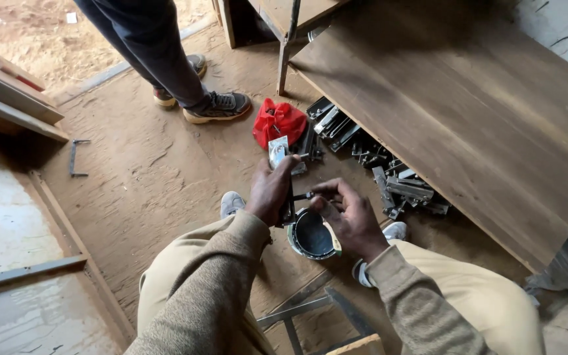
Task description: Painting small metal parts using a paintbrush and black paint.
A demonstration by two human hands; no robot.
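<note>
Left hand (269, 190) fingers closed on dark metal piece (288, 209), long axis upright | right hand (350, 220) pinching small part (302, 196) beside it | above round tin (313, 235) | metal hardware pile (389, 181) beyond tin, under bench (468, 112)

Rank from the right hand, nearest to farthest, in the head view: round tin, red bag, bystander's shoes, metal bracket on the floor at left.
From the right hand:
1. Round tin, touching the hand, just left of it.
2. Red bag, on the floor ahead.
3. Bystander's shoes, beyond the bag, up-left.
4. Metal bracket, far left on the floor.
</note>
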